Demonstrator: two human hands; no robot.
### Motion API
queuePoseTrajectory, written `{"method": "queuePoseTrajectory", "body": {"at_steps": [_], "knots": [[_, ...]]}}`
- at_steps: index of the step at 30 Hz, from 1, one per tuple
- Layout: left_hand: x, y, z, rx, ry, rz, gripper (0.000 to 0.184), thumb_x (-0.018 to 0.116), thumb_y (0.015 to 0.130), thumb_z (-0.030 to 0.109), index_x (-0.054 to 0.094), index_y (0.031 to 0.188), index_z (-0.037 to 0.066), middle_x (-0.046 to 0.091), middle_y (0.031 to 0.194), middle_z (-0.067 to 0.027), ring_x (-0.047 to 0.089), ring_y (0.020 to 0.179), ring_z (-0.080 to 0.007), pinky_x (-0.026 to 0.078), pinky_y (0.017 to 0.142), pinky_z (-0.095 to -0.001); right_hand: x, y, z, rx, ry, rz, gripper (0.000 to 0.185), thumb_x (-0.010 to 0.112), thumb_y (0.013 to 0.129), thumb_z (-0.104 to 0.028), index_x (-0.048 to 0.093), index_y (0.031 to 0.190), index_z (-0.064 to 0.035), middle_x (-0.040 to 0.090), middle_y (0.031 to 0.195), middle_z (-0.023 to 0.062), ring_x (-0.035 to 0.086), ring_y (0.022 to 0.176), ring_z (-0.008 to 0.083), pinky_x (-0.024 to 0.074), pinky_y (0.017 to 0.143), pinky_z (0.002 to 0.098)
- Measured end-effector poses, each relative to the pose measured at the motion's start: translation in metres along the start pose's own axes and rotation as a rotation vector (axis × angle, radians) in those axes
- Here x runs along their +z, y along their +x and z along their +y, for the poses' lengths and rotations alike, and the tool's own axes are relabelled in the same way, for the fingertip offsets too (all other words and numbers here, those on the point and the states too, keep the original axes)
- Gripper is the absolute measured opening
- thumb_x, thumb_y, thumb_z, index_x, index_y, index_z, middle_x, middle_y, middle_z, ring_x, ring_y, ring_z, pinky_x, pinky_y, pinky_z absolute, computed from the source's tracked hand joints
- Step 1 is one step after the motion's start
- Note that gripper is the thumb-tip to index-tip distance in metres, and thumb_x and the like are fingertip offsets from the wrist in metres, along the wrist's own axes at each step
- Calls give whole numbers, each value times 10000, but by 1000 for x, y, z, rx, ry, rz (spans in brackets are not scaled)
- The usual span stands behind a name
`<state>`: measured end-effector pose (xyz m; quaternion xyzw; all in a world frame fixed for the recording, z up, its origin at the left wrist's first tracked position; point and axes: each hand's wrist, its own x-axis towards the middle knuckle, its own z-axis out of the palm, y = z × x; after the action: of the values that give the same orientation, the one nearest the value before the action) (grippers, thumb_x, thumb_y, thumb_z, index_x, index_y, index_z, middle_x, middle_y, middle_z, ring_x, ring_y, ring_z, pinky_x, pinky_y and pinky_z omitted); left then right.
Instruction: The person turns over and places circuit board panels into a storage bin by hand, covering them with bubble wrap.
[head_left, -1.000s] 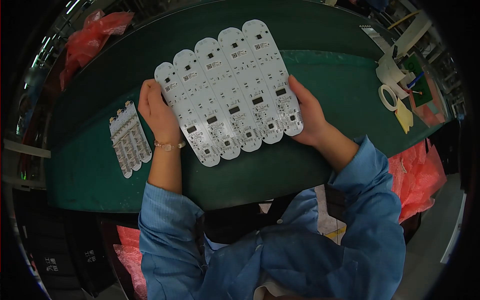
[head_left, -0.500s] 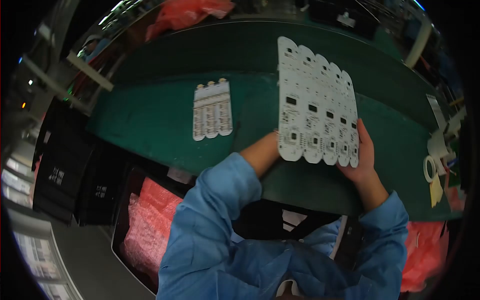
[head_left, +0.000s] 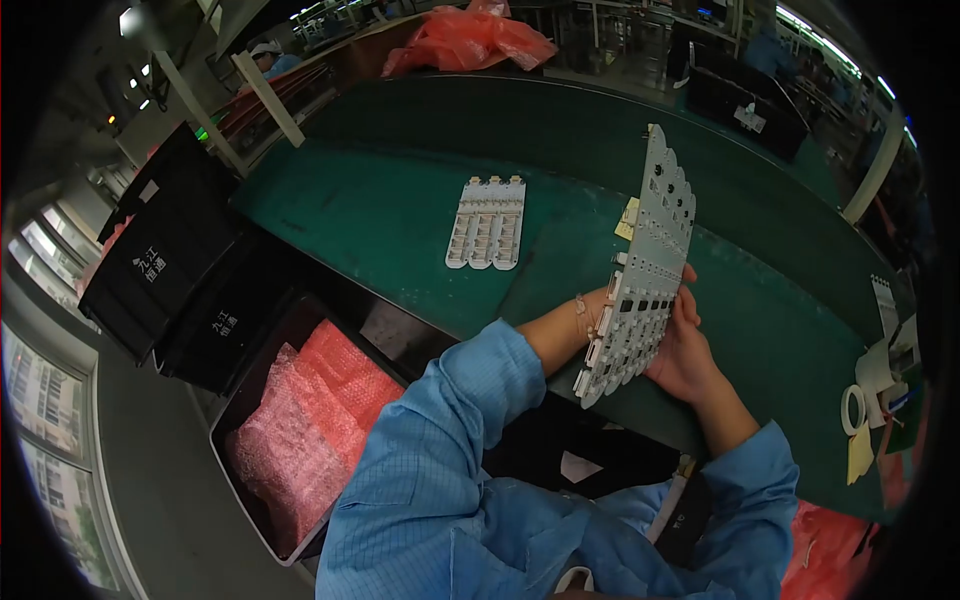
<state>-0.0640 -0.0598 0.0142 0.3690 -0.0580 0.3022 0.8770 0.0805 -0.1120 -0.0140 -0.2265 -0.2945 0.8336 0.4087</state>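
Note:
A white circuit board panel (head_left: 650,270) with rounded ends stands nearly edge-on above the green table. Dark chips dot its visible face, and pale connectors stick out along its left edge. My right hand (head_left: 685,345) grips the panel's right side near the bottom. Behind the panel is my left hand (head_left: 597,303); its wrist shows, but most of its fingers are hidden as it supports the back. On the table to the left lies a smaller board piece (head_left: 486,222) with three joined strips and pale rectangular parts. A yellowish piece (head_left: 628,218) shows just behind the panel.
The green table (head_left: 370,210) has a raised back. Black crates (head_left: 150,270) stand at left; an open bin beside me holds pink bubble wrap (head_left: 310,440). A tape roll (head_left: 852,409) lies at right. More pink wrap (head_left: 470,40) lies beyond the table, where another person (head_left: 275,62) is visible.
The panel has turned from nearly face-on to almost edge-on, showing the connectors along its left edge. My view has shifted, so the table and crates appear moved in the picture.

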Motion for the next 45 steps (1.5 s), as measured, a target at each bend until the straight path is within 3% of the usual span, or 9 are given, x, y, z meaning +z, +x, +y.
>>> {"method": "queuePoseTrajectory", "body": {"at_steps": [12, 14, 20, 26, 32, 37, 40, 41, 45], "knots": [[20, -67, -18, 201, -124, 62, 403, 556, 869, 247, 391, 1200, 85, 557, 812, -91, 584, 897, -267, 475, 863, -374, 12, -14, 5, 92, -352, -119, 545, 457, 906, -431, 364, 1303, -70, 482, 1242, 101, 527, 1078, 250, 464, 876, 409], [23, -95, -10, 366, -161, -60, 415, 470, 898, 340, 405, 1212, 77, 518, 863, -132, 552, 812, -269, 468, 857, -379, 7, -13, -2, 206, -416, -429, 453, 581, 857, -273, 447, 1247, -82, 497, 1226, 102, 535, 1048, 238, 478, 831, 372], [37, -257, 43, 775, 3, 683, 547, 420, 876, 442, 416, 1222, 18, 458, 914, -146, 391, 695, -201, 432, 670, -326, -7, -10, -3, -21, -338, -195, 445, 665, 719, 17, 530, 1128, -94, 532, 1031, 66, 540, 859, 144, 474, 741, 270], [-43, -527, 74, 875, 279, 1276, 452, 485, 883, 440, 500, 1189, 107, 592, 919, -60, 554, 731, -186, 485, 607, -309, -7, -4, 3, -108, -269, -106, 421, 625, 745, 62, 526, 1120, -102, 509, 990, 48, 524, 827, 117, 466, 718, 241], [-74, -622, 70, 1006, 453, 2086, 447, 691, 788, 263, 516, 1068, -39, 614, 980, -151, 635, 801, -266, 543, 640, -383, -20, 5, 4, -272, -225, -8, 446, 601, 773, 61, 505, 1177, -100, 519, 1072, 72, 529, 835, 122, 467, 743, 239], [-137, -667, 67, 949, 536, 1951, 500, 629, 818, 374, 506, 1143, 13, 610, 1028, -134, 622, 840, -273, 521, 666, -409, -25, 6, 3, -374, -225, 102, 440, 580, 779, 80, 504, 1179, -85, 529, 1098, 90, 544, 853, 141, 472, 751, 254], [-175, -676, 48, 180, 1038, 2641, 726, 706, 749, 343, 330, 1282, 25, 512, 1168, -232, 565, 989, -362, 517, 736, -457, -20, 5, -1, -396, -149, 116, 403, 582, 776, 87, 527, 1141, -76, 552, 1061, 85, 563, 880, 151, 482, 773, 270], [-154, -650, 55, -26, 1234, 2467, 517, 632, 804, 234, 448, 1241, 27, 527, 1193, -158, 523, 1065, -260, 478, 806, -408, -20, 6, -1, -410, -115, 120, 389, 585, 776, 88, 536, 1126, -74, 558, 1049, 82, 569, 885, 153, 486, 782, 276], [-212, -713, 43, -297, 1313, 2042, 660, 701, 677, 316, 465, 1244, 76, 572, 1127, -193, 561, 1020, -280, 473, 804, -398, -25, 7, -2, -480, -65, 162, 374, 584, 775, 96, 547, 1109, -69, 565, 1038, 77, 576, 890, 154, 491, 788, 278]]}}
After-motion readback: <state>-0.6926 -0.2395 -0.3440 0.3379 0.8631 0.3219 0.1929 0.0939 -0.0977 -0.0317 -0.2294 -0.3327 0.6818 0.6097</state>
